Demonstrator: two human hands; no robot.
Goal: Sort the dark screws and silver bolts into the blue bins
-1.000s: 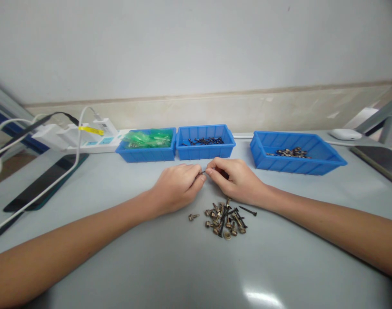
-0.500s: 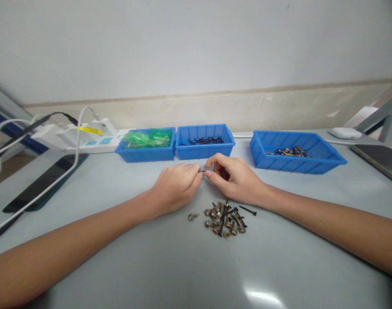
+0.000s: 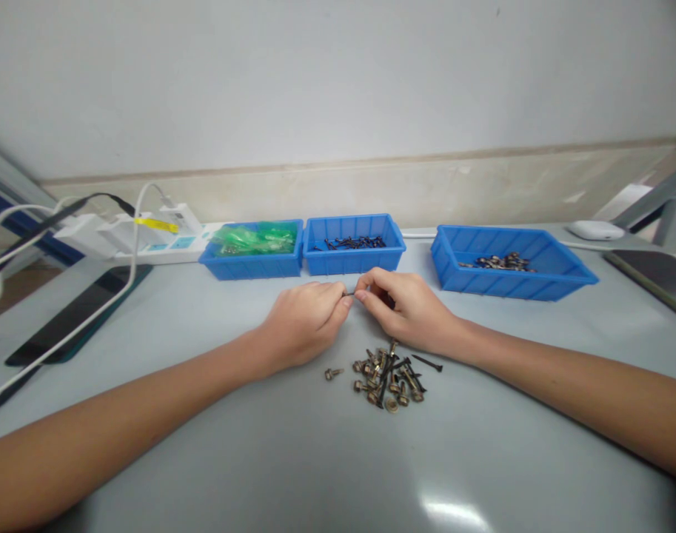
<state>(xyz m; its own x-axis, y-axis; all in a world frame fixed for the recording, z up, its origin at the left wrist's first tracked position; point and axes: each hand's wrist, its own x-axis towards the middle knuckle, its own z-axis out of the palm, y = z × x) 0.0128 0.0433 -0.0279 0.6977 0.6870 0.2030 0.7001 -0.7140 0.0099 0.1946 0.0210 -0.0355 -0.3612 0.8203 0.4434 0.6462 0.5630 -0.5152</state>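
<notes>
In the head view, our left hand [image 3: 307,322] and right hand [image 3: 411,307] both pinch what looks like a thin dark screw [image 3: 349,295], beyond the screw pile [image 3: 390,379] on the worktop [image 3: 249,459]. We seem to be handling this single piece; the next move calls for steady, light fingertips.

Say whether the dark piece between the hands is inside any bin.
Outside: the dark piece shows between the left hand and right hand, in front of the blue bins.
</notes>
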